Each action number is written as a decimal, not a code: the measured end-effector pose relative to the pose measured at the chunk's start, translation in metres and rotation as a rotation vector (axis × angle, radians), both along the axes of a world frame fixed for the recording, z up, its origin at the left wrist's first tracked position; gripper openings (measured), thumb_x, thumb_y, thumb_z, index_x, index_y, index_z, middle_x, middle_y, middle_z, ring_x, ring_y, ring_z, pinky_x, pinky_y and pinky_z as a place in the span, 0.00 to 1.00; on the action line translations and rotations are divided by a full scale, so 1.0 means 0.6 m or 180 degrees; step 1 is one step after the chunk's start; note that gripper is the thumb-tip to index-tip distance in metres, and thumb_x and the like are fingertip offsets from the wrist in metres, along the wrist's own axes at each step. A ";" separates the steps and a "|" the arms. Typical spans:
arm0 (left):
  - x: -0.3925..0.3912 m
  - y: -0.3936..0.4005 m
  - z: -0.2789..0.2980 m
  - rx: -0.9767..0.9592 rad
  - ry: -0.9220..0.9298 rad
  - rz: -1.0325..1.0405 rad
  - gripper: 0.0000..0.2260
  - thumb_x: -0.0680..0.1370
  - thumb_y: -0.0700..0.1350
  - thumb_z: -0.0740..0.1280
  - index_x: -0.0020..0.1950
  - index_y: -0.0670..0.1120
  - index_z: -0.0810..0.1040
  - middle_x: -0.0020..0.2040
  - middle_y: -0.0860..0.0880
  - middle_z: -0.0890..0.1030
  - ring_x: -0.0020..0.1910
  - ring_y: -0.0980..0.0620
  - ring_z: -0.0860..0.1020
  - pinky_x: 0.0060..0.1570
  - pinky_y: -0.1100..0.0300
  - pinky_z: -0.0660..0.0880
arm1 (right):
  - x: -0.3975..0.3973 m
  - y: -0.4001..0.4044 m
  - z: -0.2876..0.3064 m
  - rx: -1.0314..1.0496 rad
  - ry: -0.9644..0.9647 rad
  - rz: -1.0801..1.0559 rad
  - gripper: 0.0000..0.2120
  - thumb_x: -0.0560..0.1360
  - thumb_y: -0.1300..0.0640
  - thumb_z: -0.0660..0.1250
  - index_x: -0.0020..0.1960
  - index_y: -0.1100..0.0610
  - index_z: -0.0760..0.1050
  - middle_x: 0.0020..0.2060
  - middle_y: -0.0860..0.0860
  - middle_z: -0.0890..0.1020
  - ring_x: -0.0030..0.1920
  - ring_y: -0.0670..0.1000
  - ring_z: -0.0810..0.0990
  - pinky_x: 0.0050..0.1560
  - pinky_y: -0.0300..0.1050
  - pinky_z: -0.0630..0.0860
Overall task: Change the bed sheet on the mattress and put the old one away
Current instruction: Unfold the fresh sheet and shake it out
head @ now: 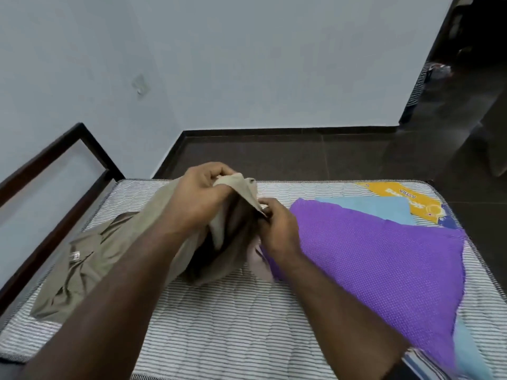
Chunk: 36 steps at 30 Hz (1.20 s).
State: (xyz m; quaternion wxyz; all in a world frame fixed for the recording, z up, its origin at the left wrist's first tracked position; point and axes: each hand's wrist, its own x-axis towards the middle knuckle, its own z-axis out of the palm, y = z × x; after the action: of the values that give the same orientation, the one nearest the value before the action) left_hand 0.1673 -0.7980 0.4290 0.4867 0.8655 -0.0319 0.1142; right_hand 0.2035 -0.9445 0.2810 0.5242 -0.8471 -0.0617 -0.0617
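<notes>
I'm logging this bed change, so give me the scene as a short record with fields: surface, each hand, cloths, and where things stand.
surface: bare striped mattress, no sheet spread on it
left hand: grips a raised edge of the khaki sheet
right hand: pinches the same sheet's edge
khaki sheet: bunched, partly lifted, the rest lying on the mattress's left side
purple cloth: lies on the mattress at the right, over a light blue cloth
label: yellow mattress label at the far right corner
stage: fresh sheet not yet spread

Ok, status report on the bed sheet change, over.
Both hands, left and right, grip the khaki sheet. Striped mattress bare. Purple cloth lies alongside.
</notes>
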 end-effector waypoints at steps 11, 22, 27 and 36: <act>0.019 0.077 0.004 -0.1452 -0.0413 0.0634 0.15 0.78 0.38 0.66 0.38 0.55 0.85 0.38 0.55 0.83 0.44 0.54 0.79 0.51 0.55 0.75 | 0.033 -0.173 -0.132 -0.0418 0.2072 -0.0867 0.11 0.82 0.56 0.59 0.55 0.58 0.79 0.48 0.58 0.82 0.47 0.57 0.83 0.48 0.46 0.80; 0.072 0.038 0.019 -0.0669 -0.1770 0.0712 0.11 0.81 0.41 0.63 0.39 0.52 0.73 0.34 0.57 0.71 0.35 0.60 0.67 0.37 0.57 0.65 | 0.174 -0.409 0.298 0.0847 -0.2118 -0.2182 0.17 0.81 0.43 0.59 0.58 0.55 0.75 0.50 0.38 0.76 0.56 0.43 0.75 0.66 0.49 0.73; 0.019 0.085 -0.123 0.0175 -0.0506 0.0349 0.08 0.79 0.53 0.65 0.41 0.56 0.79 0.35 0.54 0.79 0.34 0.60 0.75 0.38 0.59 0.70 | -0.006 -0.436 0.084 0.0680 -0.0115 -0.1755 0.10 0.74 0.63 0.61 0.51 0.65 0.78 0.44 0.69 0.80 0.39 0.55 0.76 0.34 0.44 0.71; -0.064 0.085 -0.182 0.0175 0.0653 -0.0978 0.11 0.79 0.47 0.71 0.39 0.44 0.81 0.32 0.54 0.77 0.33 0.60 0.74 0.35 0.63 0.67 | -0.147 -0.473 0.032 0.0878 -0.1125 -0.3025 0.16 0.69 0.58 0.58 0.44 0.42 0.81 0.39 0.39 0.81 0.43 0.44 0.78 0.49 0.46 0.75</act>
State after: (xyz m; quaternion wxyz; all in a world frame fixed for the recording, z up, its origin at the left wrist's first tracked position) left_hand 0.1291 -0.7469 0.3197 0.4752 0.8705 -0.1170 -0.0513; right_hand 0.1153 -1.2284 0.3003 0.5266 -0.6814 0.2506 -0.4422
